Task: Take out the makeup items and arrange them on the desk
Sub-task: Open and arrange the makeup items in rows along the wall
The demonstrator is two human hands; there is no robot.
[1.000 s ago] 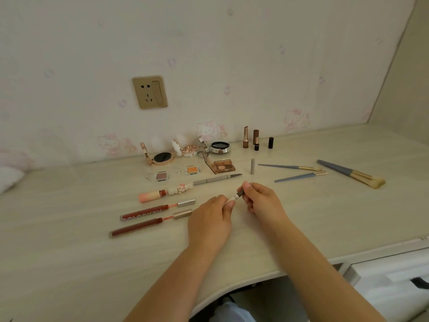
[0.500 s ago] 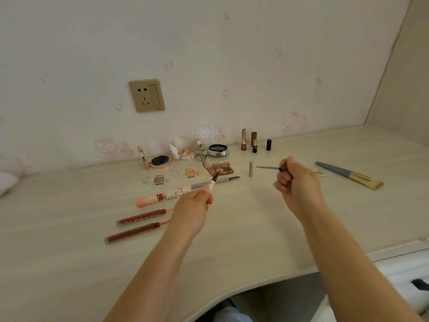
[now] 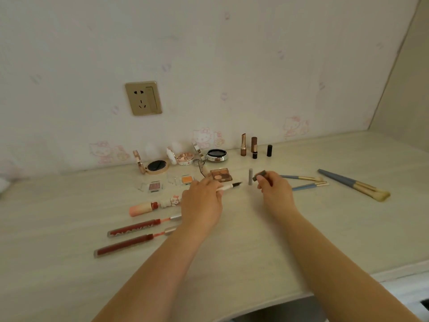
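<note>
Pale wood-grain bench (image 3: 69, 228) seen from above, patterned wall behind, a gold wall socket (image 3: 143, 98) in the upper left of the frame.

Left hand (image 3: 202, 201) held at frame centre, fingers closed around a thin white-handled applicator (image 3: 228, 187); its dark tip is pointed right, just above the bench. Right hand (image 3: 274, 190) kept apart from the left, right of centre, pinched on a small dark cap (image 3: 260, 175) held at the fingertips. A grey cap (image 3: 250, 176) is stood upright between the two hands, close to the right one.

Makeup is laid out across the middle of the frame. Back row by the wall: open gold compact (image 3: 154, 166), small round floral pot (image 3: 184, 158), black round compact (image 3: 216, 155), three upright lipsticks (image 3: 254, 147). Next row: two small clear eyeshadow pans (image 3: 154, 186), and a brown eyeshadow palette (image 3: 220, 175) just beyond the left hand. Lower left: a peach-capped tube (image 3: 144, 208), then two red lip gloss tubes (image 3: 131, 231) lying nearly parallel, wands drawn partly out and partly hidden by the left forearm.

Right of frame: two slim blue-handled brushes (image 3: 306, 185), partly hidden behind the right hand, and a larger blue-and-gold brush (image 3: 355, 184) lying diagonally, well apart from the hands.
</note>
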